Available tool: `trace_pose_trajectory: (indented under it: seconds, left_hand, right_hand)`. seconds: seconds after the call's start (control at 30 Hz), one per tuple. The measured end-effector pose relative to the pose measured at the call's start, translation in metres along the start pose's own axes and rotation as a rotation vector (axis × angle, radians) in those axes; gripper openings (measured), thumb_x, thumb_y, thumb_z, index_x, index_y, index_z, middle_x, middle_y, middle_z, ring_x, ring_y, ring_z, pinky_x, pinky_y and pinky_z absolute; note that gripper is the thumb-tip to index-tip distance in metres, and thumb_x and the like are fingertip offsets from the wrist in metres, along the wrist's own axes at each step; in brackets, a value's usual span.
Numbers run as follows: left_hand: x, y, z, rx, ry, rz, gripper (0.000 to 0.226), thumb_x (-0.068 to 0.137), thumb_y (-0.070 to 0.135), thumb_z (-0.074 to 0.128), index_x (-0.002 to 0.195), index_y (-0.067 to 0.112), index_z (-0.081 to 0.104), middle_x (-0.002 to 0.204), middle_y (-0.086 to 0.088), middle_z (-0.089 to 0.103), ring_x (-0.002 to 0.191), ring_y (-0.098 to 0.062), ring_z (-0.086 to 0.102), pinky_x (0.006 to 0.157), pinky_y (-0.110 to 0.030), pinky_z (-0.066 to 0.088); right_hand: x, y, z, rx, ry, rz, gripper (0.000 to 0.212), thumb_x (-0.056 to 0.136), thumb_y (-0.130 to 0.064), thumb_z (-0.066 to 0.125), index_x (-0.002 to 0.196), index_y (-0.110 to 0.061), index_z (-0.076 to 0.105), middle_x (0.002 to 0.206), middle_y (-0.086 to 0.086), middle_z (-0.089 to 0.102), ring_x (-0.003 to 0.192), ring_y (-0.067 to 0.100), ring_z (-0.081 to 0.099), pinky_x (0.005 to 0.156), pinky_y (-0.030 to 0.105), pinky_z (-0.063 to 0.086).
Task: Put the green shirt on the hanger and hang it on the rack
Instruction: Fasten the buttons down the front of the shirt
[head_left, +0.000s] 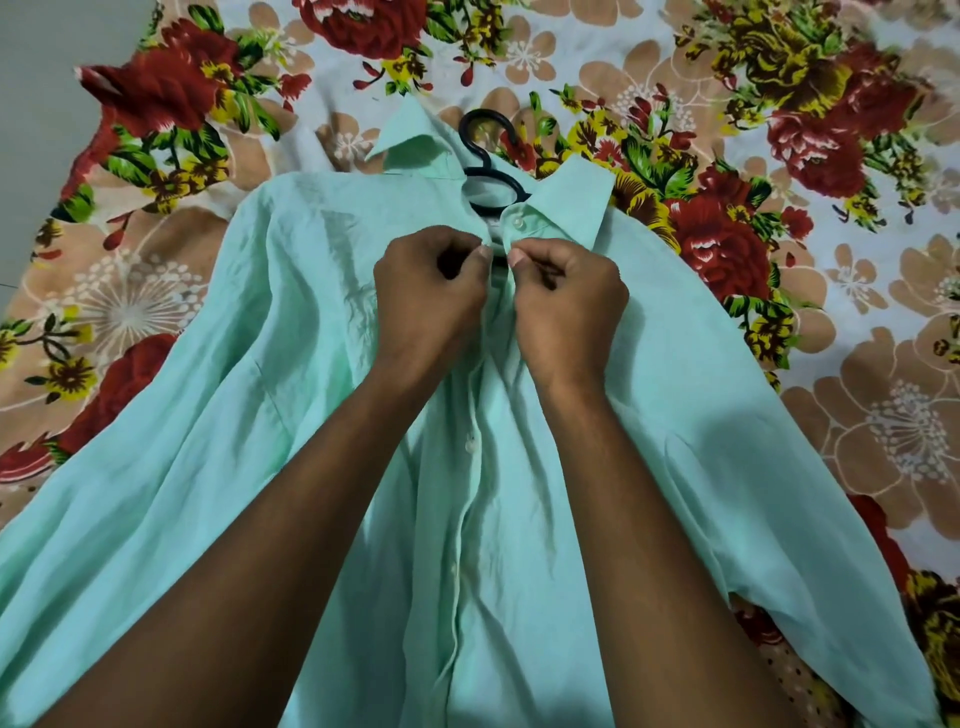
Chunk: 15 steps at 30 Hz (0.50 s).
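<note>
A mint green shirt (218, 395) lies front side up on the bed, collar at the far end and sleeves spread to both sides. A black hanger (487, 150) is inside it; only its hook and neck loop show above the open collar. My left hand (428, 299) pinches the left edge of the shirt front just below the collar. My right hand (566, 306) pinches the right edge beside it, close to a white button. The two edges nearly meet between my thumbs. Lower buttons run down the front between my forearms.
The shirt rests on a floral bedsheet (779, 208) with red, yellow and tan flowers. A grey floor (47, 78) shows beyond the bed's left corner. No rack is in view.
</note>
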<state>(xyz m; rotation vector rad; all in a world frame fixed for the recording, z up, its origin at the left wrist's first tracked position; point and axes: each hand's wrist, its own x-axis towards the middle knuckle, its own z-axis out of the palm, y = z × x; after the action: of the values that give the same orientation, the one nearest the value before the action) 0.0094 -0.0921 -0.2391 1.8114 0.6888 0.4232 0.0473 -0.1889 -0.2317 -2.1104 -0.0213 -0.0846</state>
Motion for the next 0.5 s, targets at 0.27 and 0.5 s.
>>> trace_pose_trajectory:
  seconds: [0.27,0.5]
  left_hand:
    - [-0.001,-0.011,-0.001,-0.204,-0.071,-0.146,0.011,0.094,0.014,0.069,0.095,0.01,0.08,0.068,0.007,0.071,0.061,-0.003,0.064,0.066,-0.026,0.051]
    - [-0.001,-0.013,-0.007,-0.246,-0.134,-0.203,0.016,0.095,0.005,0.064,0.092,0.006,0.079,0.061,0.008,0.07,0.055,-0.004,0.06,0.058,-0.019,0.049]
  right_hand:
    - [0.009,0.001,0.01,0.147,-0.093,0.106,0.004,0.084,-0.015,0.081,0.088,-0.017,0.08,0.077,-0.005,0.078,0.071,0.008,0.075,0.077,0.038,0.064]
    - [0.011,0.013,0.013,0.167,-0.152,0.081,0.006,0.085,-0.012,0.078,0.087,-0.016,0.081,0.079,-0.003,0.079,0.076,0.011,0.076,0.08,0.042,0.064]
